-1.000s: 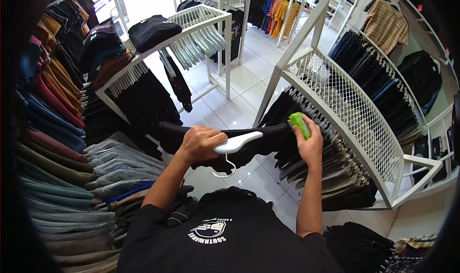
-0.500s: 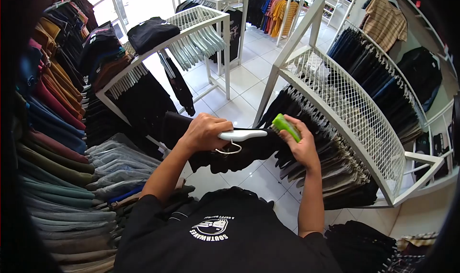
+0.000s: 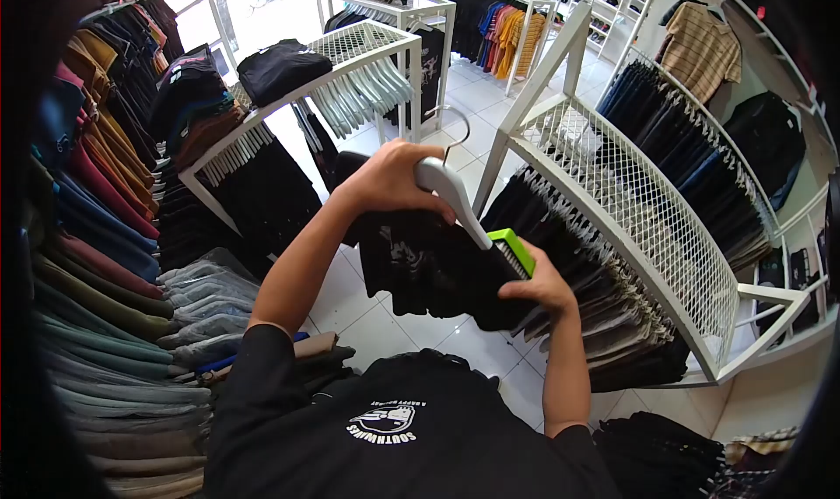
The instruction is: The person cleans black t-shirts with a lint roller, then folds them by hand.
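Observation:
My left hand (image 3: 391, 180) is closed around a white clothes hanger (image 3: 458, 203), its metal hook pointing up and away. From the hanger hangs a black T-shirt (image 3: 429, 267) with a faint pale print on its front. My right hand (image 3: 544, 285) grips a bright green brush (image 3: 520, 252), bristles facing the shirt. The brush is right at the shirt's shoulder, by the hanger's right end.
A white rack with bare hangers (image 3: 363, 90) and a folded black garment (image 3: 284, 70) stands ahead. To the right is a mesh-topped rack (image 3: 652, 210) of dark clothes. Rows of hung trousers (image 3: 114, 341) line the left, above a white tiled floor (image 3: 350, 324).
My left hand has turned the hanger so its hook points up and its right end tilts down. The shirt's printed front now shows. The brush has moved lower, against the shoulder.

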Available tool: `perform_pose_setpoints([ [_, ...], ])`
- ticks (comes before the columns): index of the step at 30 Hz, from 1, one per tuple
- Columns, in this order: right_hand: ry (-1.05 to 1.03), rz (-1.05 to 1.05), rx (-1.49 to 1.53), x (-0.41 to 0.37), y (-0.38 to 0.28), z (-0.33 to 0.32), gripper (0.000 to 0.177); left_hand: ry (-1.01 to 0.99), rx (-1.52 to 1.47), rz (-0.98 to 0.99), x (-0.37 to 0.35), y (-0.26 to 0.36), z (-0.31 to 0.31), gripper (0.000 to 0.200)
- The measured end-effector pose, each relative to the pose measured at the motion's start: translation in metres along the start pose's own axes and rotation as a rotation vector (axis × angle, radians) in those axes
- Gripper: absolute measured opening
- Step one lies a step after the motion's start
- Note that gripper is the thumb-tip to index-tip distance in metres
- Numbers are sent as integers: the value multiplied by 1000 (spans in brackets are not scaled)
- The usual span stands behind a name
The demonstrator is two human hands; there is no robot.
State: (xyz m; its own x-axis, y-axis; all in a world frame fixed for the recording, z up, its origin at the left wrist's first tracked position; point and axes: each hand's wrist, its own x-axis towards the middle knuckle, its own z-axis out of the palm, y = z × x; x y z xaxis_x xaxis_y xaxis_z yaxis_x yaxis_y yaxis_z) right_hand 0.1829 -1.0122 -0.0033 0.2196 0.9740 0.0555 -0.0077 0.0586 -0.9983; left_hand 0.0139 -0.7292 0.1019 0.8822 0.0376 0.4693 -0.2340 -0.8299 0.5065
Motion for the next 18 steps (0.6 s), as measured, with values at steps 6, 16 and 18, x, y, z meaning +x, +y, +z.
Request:
perform_pose_setpoints([
  [6,252,-55,67,3,13,47,71,311,139,2,3,-25,27,82],
  [16,460,-182,-145,24,20,95,72,413,-268,-675,-3,-24,110,53],
  [18,469,-277,-322,25,27,103,84,402,-112,-668,2,-28,98,52],
])
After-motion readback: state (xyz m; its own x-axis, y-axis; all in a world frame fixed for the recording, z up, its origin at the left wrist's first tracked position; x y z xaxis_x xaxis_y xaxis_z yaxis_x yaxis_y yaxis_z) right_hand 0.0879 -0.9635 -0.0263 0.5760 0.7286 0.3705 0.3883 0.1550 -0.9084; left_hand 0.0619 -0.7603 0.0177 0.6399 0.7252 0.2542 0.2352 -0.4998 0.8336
